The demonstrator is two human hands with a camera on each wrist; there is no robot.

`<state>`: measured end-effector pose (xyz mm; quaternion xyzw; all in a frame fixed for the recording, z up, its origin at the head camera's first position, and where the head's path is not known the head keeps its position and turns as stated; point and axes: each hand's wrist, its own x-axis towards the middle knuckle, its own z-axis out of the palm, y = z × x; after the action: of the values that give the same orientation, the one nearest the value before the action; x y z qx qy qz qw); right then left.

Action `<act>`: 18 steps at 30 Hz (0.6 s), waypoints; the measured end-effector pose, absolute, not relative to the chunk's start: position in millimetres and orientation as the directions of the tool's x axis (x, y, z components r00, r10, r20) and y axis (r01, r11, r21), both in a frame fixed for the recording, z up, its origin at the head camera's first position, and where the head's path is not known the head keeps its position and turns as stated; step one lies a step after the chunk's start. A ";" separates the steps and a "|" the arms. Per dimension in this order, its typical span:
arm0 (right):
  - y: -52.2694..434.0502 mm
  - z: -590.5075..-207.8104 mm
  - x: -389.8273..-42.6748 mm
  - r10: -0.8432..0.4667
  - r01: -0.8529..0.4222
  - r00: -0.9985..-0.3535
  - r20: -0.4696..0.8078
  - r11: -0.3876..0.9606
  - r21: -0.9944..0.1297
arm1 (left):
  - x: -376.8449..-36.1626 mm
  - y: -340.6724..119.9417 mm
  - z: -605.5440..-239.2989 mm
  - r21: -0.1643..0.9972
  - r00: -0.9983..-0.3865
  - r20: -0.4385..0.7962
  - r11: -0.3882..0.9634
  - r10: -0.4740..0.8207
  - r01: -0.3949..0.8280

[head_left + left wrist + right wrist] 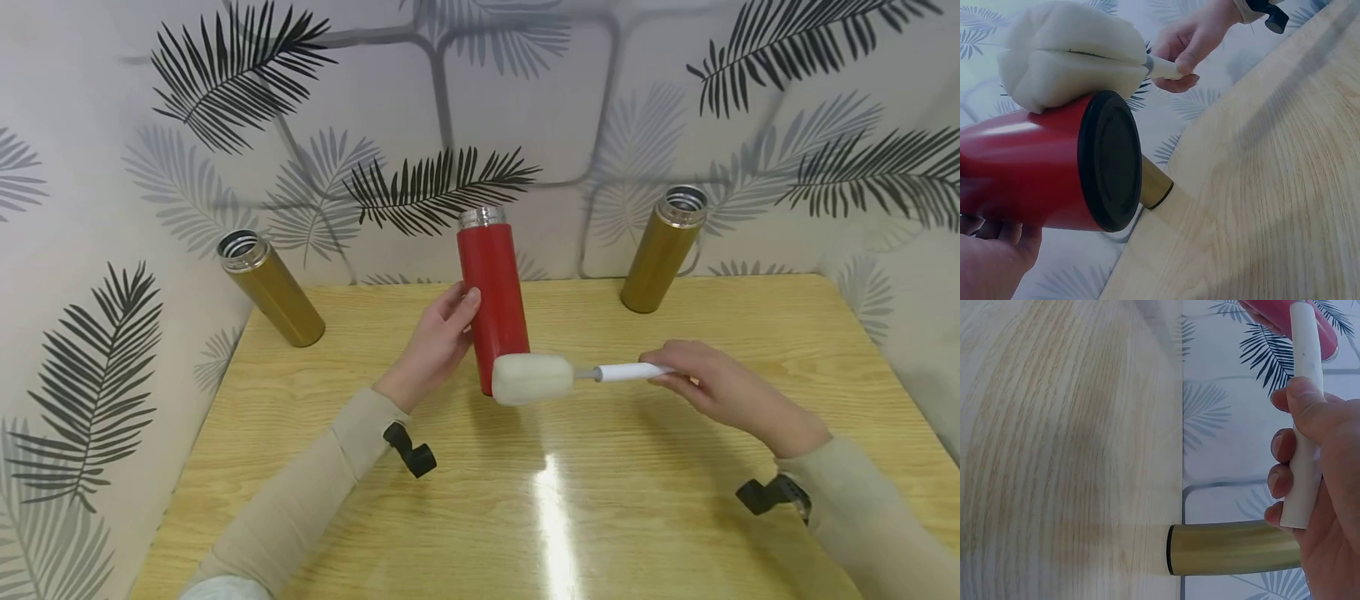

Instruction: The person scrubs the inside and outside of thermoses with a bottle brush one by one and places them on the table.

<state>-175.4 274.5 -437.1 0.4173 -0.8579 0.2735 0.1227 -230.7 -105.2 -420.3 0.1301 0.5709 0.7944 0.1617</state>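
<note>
A red thermos flask (491, 287) with a steel neck and no lid is gripped by my left hand (442, 337) around its side. Its black base (1112, 161) shows in the left wrist view, lifted off the table. My right hand (708, 383) holds a bottle brush by its white handle (1307, 425). The brush's cream sponge head (532, 378) lies against the lower side of the red flask, near the base. In the right wrist view the thumb and fingers wrap around the handle, and the sponge head is out of sight.
Two gold flasks without lids stand at the back of the wooden table (450, 533), one gold flask (277, 292) at left and another gold flask (660, 254) at right. Behind the table rises a wall (517, 125) with a leaf pattern.
</note>
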 end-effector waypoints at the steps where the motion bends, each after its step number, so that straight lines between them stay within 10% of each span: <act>1: 274.9 -437.3 -175.4 -0.648 -0.787 -0.617 0.447 0.500 -0.362 | -231.0 -105.4 -420.7 0.944 -0.914 0.020 -0.309 0.404 -0.116; 18: 273.7 -419.6 -187.0 -0.516 -0.736 -0.663 0.543 0.583 -0.344 | -220.7 -101.8 -425.5 0.951 -0.856 0.004 -0.266 0.517 -0.156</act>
<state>-187.0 273.7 -419.6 0.3606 -0.8678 0.2799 0.1963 -220.7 -101.8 -425.5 0.1594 0.5658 0.7796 0.2159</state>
